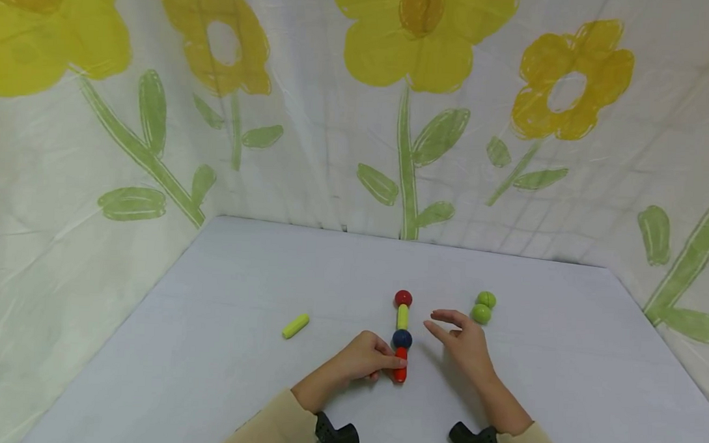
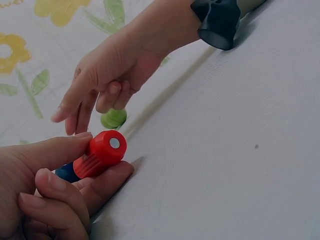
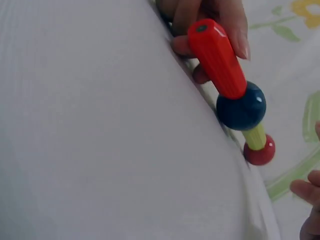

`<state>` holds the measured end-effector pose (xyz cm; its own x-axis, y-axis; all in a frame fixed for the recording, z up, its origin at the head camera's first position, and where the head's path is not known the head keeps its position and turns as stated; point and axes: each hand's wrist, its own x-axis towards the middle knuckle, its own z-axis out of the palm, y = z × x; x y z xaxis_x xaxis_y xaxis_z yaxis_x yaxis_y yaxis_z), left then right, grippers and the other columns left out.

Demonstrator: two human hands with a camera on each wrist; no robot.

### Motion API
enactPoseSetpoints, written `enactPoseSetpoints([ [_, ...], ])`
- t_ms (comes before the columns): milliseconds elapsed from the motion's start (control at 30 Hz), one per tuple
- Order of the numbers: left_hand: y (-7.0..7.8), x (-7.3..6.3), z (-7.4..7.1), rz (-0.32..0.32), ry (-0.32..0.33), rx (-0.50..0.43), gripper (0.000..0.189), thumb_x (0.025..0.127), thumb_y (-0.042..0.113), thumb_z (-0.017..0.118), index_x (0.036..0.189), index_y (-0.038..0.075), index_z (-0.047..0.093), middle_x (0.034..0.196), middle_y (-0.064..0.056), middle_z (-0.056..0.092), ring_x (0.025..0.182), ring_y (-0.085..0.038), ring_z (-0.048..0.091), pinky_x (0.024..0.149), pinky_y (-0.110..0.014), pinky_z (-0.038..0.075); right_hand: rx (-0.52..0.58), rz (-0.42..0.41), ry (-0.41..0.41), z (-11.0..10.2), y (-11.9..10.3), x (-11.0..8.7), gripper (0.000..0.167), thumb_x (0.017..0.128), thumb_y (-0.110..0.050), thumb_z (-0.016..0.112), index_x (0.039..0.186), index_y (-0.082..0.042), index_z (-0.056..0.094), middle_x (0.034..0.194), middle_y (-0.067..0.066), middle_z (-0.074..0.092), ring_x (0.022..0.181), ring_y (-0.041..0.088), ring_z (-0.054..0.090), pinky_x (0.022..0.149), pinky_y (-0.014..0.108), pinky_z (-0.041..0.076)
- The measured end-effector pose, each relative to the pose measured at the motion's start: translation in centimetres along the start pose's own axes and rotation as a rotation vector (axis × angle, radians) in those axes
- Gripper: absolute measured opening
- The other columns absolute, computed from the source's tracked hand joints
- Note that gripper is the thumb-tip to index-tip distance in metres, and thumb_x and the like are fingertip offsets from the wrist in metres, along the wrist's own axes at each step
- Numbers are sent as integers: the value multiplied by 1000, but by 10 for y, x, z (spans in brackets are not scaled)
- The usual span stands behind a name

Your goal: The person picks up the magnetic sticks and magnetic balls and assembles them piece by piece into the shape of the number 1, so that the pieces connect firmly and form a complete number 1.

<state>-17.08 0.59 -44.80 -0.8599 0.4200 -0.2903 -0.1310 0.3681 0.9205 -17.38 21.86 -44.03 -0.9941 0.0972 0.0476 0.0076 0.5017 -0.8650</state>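
Note:
A straight chain lies on the table: a red ball (image 1: 403,298), a yellow-green rod (image 1: 402,318), a dark blue ball (image 1: 402,338) and a red rod (image 1: 400,374). My left hand (image 1: 364,357) pinches the red rod between thumb and fingers. In the left wrist view, the red rod's near end (image 2: 114,143) bears a small silvery disc. To the right of the chain, my right hand (image 1: 467,346) hovers with thumb and forefinger apart, holding nothing; only some of its fingers (image 3: 307,190) show at the edge of the right wrist view.
Two light green balls (image 1: 482,314) sit together beyond my right hand. On the left a loose yellow-green rod (image 1: 295,326) lies slantwise. Behind the white table (image 1: 259,264) hangs a flower-painted sheet (image 1: 309,181).

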Motion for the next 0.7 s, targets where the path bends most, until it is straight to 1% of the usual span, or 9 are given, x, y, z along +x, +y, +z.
enactPoseSetpoints([
  [33, 0, 0, 0, -3, -1, 1, 18, 84, 21, 78, 76, 5, 72, 52, 3, 50, 41, -7, 39, 41, -18, 29, 4, -2, 15, -3, 1, 1, 40, 87, -23, 75, 120, -3, 65, 119, 15, 65, 53, 11, 42, 54, 23, 36],
  [133, 0, 0, 0, -12, 1, 5, 18, 84, 20, 78, 76, 5, 72, 53, 3, 51, 41, -7, 39, 41, -18, 29, 13, 5, 65, -10, 4, 4, 45, 87, -25, 75, 124, -3, 62, 81, 9, 65, 45, 8, 34, 48, 22, 32],
  [200, 1, 0, 0, -18, 1, 3, 18, 84, 20, 78, 76, 5, 72, 53, 2, 51, 41, -7, 39, 41, -18, 29, 28, 7, 110, -16, 6, 6, 48, 86, -24, 77, 125, -2, 62, 58, 1, 51, 42, 6, 29, 45, 21, 29],
  [267, 1, 0, 1, -20, 5, 3, 17, 83, 19, 78, 76, 5, 71, 53, 2, 51, 41, -7, 39, 41, -18, 29, 45, 12, 146, -21, 8, 8, 49, 85, -23, 77, 125, -1, 62, 47, -5, 34, 41, 5, 28, 43, 21, 27],
  [433, 0, 1, 1, -18, 8, -5, 17, 83, 18, 78, 77, 5, 71, 54, 2, 51, 40, -7, 39, 41, -17, 29, 61, 5, 217, -33, 15, 12, 49, 84, -21, 78, 125, 0, 62, 48, -6, 42, 40, 3, 31, 42, 20, 28],
  [500, 0, 0, 1, -16, 7, -8, 17, 83, 18, 78, 77, 5, 71, 54, 2, 51, 40, -7, 39, 41, -17, 29, 68, 5, 251, -37, 18, 13, 48, 84, -19, 78, 125, 1, 62, 60, -7, 52, 40, 3, 32, 42, 20, 29],
  [533, 0, 0, 1, -16, 7, -10, 17, 83, 19, 78, 77, 5, 71, 55, 2, 51, 40, -7, 39, 41, -17, 29, 69, 8, 265, -39, 19, 14, 48, 84, -19, 78, 125, 1, 62, 60, -6, 52, 40, 3, 32, 42, 20, 29],
  [667, -1, 0, 1, -11, 10, -16, 17, 83, 18, 78, 77, 4, 71, 55, 2, 51, 41, -7, 39, 41, -17, 29, 80, 37, 306, -45, 23, 16, 48, 84, -18, 78, 124, 3, 61, 60, -7, 53, 39, 3, 32, 42, 20, 29],
  [700, -1, 0, 1, -10, 12, -16, 17, 83, 18, 78, 78, 4, 71, 55, 2, 51, 41, -7, 39, 41, -17, 28, 74, 47, 311, -45, 24, 16, 49, 85, -19, 77, 124, 4, 61, 53, -6, 50, 39, 3, 31, 42, 20, 29],
])
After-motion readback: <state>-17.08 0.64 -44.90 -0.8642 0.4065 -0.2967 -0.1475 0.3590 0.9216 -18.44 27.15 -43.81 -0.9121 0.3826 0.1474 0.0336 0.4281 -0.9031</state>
